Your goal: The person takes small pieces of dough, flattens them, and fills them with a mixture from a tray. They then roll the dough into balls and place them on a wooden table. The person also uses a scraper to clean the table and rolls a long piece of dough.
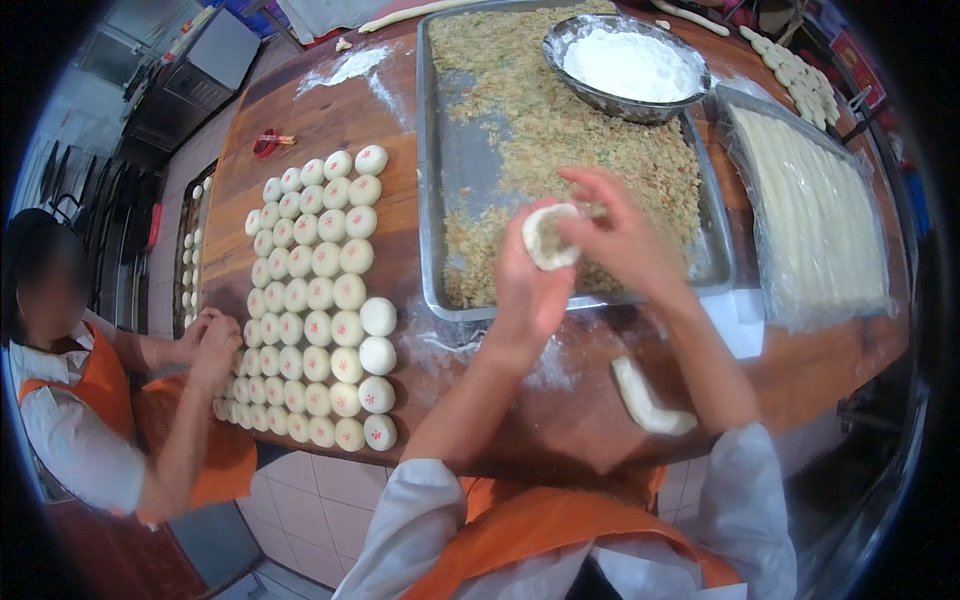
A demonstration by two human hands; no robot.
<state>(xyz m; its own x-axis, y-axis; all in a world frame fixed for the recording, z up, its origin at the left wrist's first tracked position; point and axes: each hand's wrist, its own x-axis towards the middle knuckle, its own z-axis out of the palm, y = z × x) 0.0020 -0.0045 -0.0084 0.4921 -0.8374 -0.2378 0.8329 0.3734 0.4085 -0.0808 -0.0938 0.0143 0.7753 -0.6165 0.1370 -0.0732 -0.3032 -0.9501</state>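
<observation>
A cup-shaped piece of white dough [553, 256] with filling inside sits in my left hand [534, 289], whose fingers curl around it. My right hand [626, 244] reaches its fingers to the dough's right rim, some of them spread; blur hides whether they pinch it. Below both hands is a large metal tray [429, 247] with crumbly, pale brown filling [585, 157] flecked with green and orange. A short, bent dough roll [646, 401] lies on the wooden table [570, 427] near my right forearm.
Rows of round dough pieces [319, 296], most with red stamps, stand left. A co-worker's hands [217, 337] touch their far edge. A bowl of white flour [630, 67] rests on the tray. Plastic-covered dough strips [814, 210] lie right; a red stamp tool [266, 142] lies left.
</observation>
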